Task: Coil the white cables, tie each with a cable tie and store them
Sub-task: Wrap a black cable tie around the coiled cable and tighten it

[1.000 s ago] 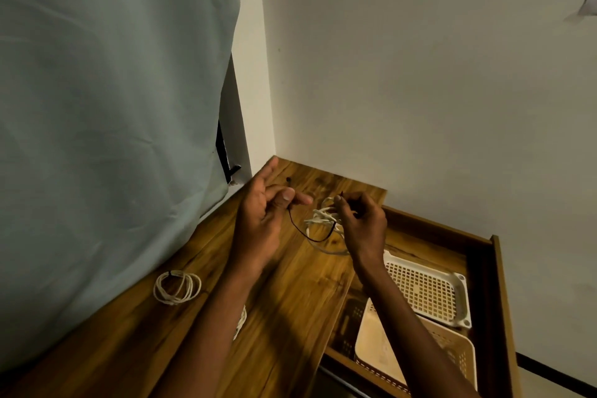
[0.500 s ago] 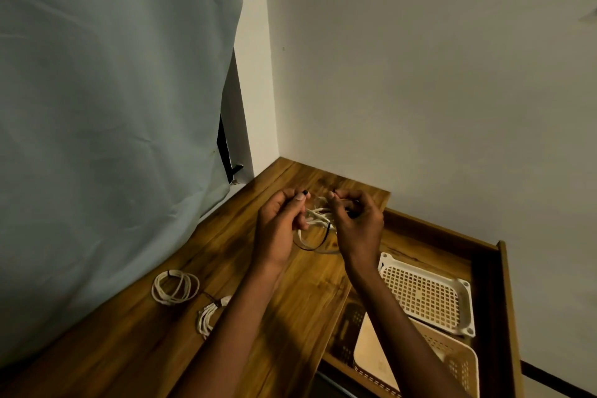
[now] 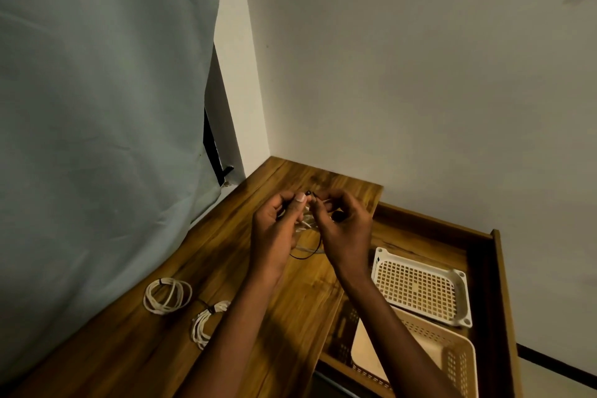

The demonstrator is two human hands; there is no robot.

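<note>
Both hands are raised just above the wooden desk [image 3: 226, 268], close together, with a white cable coil [image 3: 305, 220] bunched between them. The left hand [image 3: 274, 233] curls its fingers round the coil's left side, thumb tip up at the top. The right hand [image 3: 345, 229] pinches with thumb and forefinger at the top of the coil, right by the small head of a black cable tie [image 3: 307, 254], whose thin strap loops down below the coil and hangs between the wrists.

On the desk to the left lie two finished coils, apart from each other: a round tied coil [image 3: 167, 296] near the pale curtain [image 3: 97, 107], and a narrower tied bundle [image 3: 206, 321] partly hidden by the left forearm; each has a dark tie at one point.

To the right, an open wooden drawer [image 3: 497, 284] sits lower than the desk top. In it lies a white perforated tray [image 3: 420, 287], flat, with nothing visible on its grid. Nearer the camera, touching or overlapping the tray's near edge, stands a beige perforated basket [image 3: 445, 362]; its pale floor shows no contents, though the right forearm covers part of it.
</note>
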